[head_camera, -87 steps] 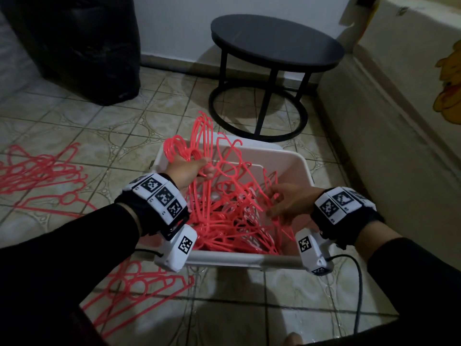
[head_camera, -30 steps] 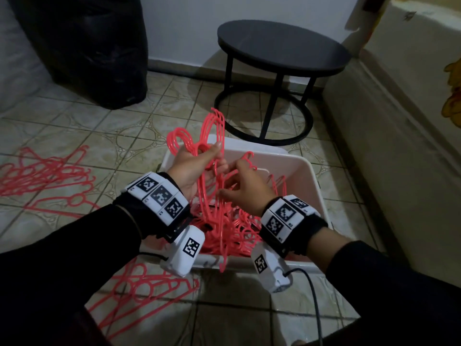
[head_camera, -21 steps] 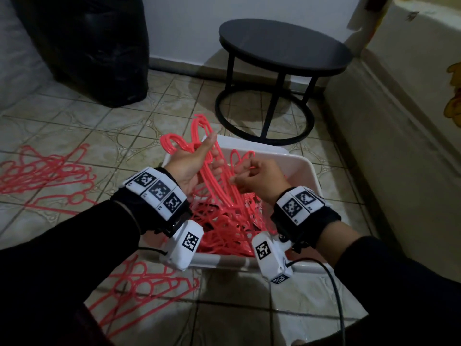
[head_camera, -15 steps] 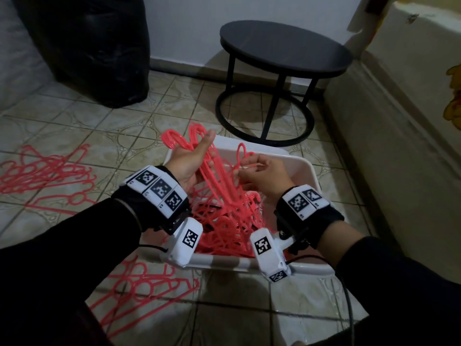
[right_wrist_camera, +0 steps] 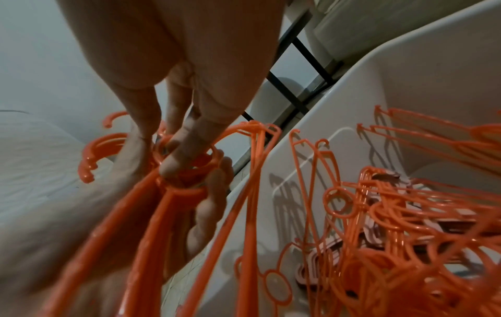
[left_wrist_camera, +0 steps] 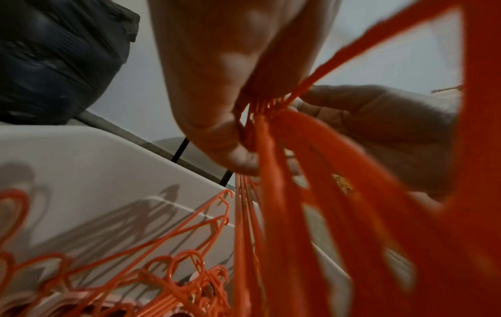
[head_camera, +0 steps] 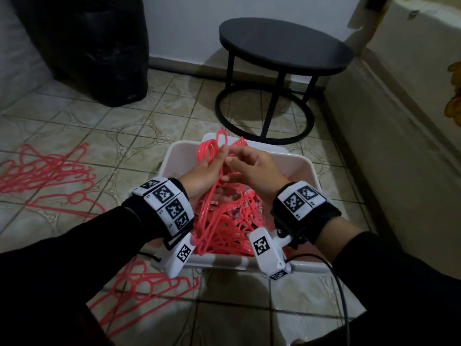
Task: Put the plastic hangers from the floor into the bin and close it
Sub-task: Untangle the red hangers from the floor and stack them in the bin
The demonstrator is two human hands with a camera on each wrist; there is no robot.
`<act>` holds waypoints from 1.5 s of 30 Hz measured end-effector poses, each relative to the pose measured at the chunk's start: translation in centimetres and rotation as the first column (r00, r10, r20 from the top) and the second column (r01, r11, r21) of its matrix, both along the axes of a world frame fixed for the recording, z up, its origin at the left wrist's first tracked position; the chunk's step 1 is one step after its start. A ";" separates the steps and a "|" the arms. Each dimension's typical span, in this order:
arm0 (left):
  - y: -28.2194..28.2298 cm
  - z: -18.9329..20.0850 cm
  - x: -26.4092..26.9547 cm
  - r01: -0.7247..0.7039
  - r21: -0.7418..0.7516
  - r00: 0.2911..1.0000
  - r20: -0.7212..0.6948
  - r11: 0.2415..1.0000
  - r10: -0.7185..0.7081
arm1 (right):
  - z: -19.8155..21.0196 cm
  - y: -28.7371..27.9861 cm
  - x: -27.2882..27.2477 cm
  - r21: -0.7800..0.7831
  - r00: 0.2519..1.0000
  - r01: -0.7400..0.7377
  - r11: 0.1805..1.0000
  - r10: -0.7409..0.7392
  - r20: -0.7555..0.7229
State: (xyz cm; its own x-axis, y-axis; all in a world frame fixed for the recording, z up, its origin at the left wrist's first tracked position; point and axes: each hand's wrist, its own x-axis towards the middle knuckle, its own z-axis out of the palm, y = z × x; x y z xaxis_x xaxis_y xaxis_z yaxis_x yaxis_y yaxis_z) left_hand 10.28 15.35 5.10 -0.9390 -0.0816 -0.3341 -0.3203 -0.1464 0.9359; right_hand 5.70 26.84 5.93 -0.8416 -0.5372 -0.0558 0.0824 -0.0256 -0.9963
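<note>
- My left hand point(head_camera: 204, 176) grips a bundle of hangers point(head_camera: 212, 156) above the white bin point(head_camera: 179, 156); my right hand point(head_camera: 252, 171) pinches their hooks.
- More hangers on the floor point(head_camera: 45, 176) lie left.
- Black round table point(head_camera: 284, 43) stands just behind the bin; black bag point(head_camera: 87, 46) far left.

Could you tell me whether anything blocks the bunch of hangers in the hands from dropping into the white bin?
No lid or foreign object is visible. The bunch, held by the left hand and right hand, hangs over the open bin; only the tangled hangers already inside lie beneath it.

round black side table point(head_camera: 285, 43), black plastic bag point(head_camera: 82, 46), tiled floor point(head_camera: 99, 126)
</note>
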 end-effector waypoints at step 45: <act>-9.3 -2.9 -1.2 -0.395 -0.130 0.919 -0.042 0.910 0.393 | 3.3 3.7 -4.5 0.855 0.766 0.410 0.317 0.389 -0.511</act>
